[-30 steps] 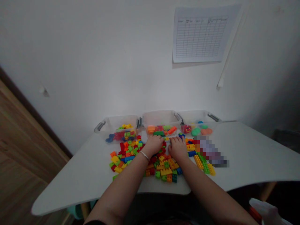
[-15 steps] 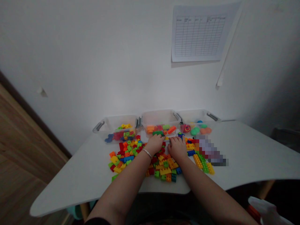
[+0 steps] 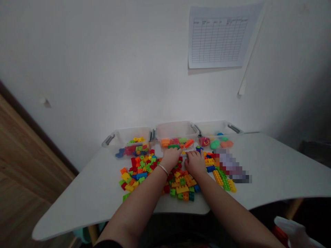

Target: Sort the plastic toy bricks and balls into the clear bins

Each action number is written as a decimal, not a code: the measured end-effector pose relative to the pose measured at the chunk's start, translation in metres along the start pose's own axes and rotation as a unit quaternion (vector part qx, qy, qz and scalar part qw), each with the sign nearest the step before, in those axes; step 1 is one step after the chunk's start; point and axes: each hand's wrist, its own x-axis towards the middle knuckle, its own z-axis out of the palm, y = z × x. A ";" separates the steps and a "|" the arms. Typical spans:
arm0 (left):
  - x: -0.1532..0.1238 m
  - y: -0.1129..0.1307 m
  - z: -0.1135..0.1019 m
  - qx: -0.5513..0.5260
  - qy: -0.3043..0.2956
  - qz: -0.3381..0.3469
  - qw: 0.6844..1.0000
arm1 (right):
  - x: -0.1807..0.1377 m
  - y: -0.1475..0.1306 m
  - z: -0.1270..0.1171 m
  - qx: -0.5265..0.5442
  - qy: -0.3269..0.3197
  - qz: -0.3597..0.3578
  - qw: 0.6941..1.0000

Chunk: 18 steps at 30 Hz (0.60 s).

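My left hand (image 3: 171, 157), with a silver bracelet at the wrist, reaches over the far side of a pile of toy building blocks (image 3: 182, 188). Its fingers are bent and closed; whatever they hold is hidden. Close by on the right, my right hand (image 3: 196, 163) is curled downward, its fingertips facing the left ones. What sits in its fingers cannot be made out. A small yellow piece (image 3: 183, 152) shows in the gap between both hands. Just beyond the left fingers, a green block (image 3: 173, 146) is seen by the middle clear bin (image 3: 177, 131).
Clear bins with toy pieces stand along the wall: a left bin (image 3: 133, 132) and a right bin (image 3: 214, 127) flank the middle one. Long green block strips (image 3: 223, 179) and a pixelated item (image 3: 231, 167) lie at right on the white table (image 3: 85, 196). A printed sheet (image 3: 217, 41) hangs above.
The view has shifted very slightly. Both hands stay at nearly the same spot over the far side of the blocks, with no clear change in their grip.
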 end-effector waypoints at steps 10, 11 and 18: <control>-0.002 -0.001 -0.005 0.010 0.022 0.024 0.999 | 0.000 -0.001 -0.001 -0.002 0.000 -0.001 1.000; -0.003 -0.001 -0.005 0.008 0.023 0.026 0.999 | 0.000 -0.001 -0.001 -0.001 0.001 -0.001 1.000; -0.004 -0.005 -0.007 -0.016 0.024 0.031 0.999 | 0.000 -0.001 -0.002 -0.004 -0.003 -0.002 1.000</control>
